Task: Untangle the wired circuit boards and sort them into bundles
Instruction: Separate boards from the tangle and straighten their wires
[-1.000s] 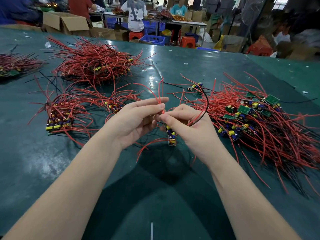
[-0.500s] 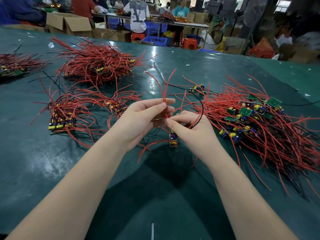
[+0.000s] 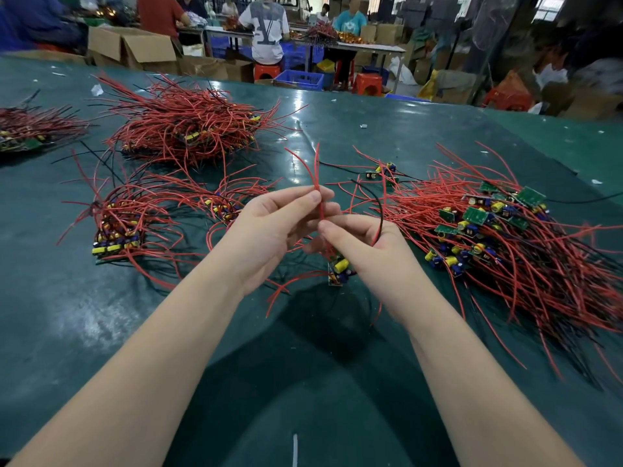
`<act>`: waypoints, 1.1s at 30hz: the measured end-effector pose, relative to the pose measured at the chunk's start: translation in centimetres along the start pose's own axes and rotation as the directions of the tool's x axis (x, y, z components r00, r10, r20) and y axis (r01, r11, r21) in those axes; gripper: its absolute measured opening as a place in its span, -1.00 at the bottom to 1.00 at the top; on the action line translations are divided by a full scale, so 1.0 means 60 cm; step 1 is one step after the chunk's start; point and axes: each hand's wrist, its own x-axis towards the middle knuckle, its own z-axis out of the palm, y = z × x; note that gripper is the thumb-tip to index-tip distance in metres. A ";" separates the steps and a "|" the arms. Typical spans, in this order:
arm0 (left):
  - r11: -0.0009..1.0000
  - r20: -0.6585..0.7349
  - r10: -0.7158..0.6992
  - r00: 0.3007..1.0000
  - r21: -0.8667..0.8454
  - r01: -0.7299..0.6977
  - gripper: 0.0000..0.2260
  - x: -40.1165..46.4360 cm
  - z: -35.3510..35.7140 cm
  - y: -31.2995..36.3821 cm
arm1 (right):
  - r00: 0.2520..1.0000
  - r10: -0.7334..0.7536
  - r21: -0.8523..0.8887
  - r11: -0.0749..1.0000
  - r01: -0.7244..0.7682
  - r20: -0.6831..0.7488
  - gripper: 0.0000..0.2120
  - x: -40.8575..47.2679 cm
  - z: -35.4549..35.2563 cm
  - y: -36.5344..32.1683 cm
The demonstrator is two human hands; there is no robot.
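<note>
Hands meet above the green table (image 3: 101,332): left hand (image 3: 269,227) pinches thin red wires (image 3: 317,176), now gathered upright; right hand (image 3: 367,244) grips them lower, small yellow-capacitor circuit board (image 3: 338,269) dangling beneath. Untangling seems nearly done; tangled pile (image 3: 505,237) waits right.

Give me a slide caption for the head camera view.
Both hands pinch red wires above a dangling small circuit board.

My grip mid-table (image 3: 337,382); tangled pile (image 3: 505,237) right of it; two small bundles (image 3: 118,227) left; big bundle (image 3: 188,129) behind-left; lone board (image 3: 382,171) just behind.
</note>
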 end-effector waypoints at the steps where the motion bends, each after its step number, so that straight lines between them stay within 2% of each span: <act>1: 1.000 0.004 0.006 1.000 0.006 -0.006 -0.82 0.000 0.002 0.000 | 1.000 -0.009 0.018 1.000 0.009 -0.020 -0.88 0.000 -0.001 0.000; 7: 0.995 -0.045 0.090 0.995 0.057 -0.087 -0.83 -0.003 0.007 -0.002 | 0.993 -0.060 -0.132 0.990 0.046 -0.105 -0.84 0.002 -0.007 -0.003; 11: 0.992 -0.096 0.124 0.988 -0.010 -0.126 -0.85 -0.001 0.003 0.001 | 0.992 -0.054 -0.226 0.974 0.026 -0.118 -0.87 0.003 -0.011 0.000; 15: 0.992 -0.060 0.128 0.990 0.017 -0.127 -0.86 -0.001 0.001 0.000 | 0.994 -0.010 -0.105 0.994 -0.002 -0.112 -0.91 0.001 -0.008 -0.004; 21: 0.996 0.026 0.081 0.996 0.033 -0.082 -0.89 -0.002 0.004 -0.004 | 0.993 -0.046 -0.011 0.999 0.045 -0.108 -0.89 -0.001 -0.007 -0.010; 23: 0.994 -0.003 0.087 0.996 0.066 -0.087 -0.90 -0.001 0.003 -0.006 | 0.988 -0.070 -0.066 0.996 0.061 -0.136 -0.84 0.000 -0.008 -0.008; 27: 0.941 -0.066 0.157 0.985 0.313 -0.129 -0.82 0.000 -0.001 -0.006 | 0.967 -0.186 -0.324 0.938 0.122 -0.174 -0.83 0.000 -0.008 -0.002; 33: 0.920 -0.077 0.145 0.986 0.378 -0.106 -0.83 -0.004 0.002 -0.004 | 0.974 -0.168 -0.394 0.914 0.096 -0.153 -0.81 0.000 -0.008 0.001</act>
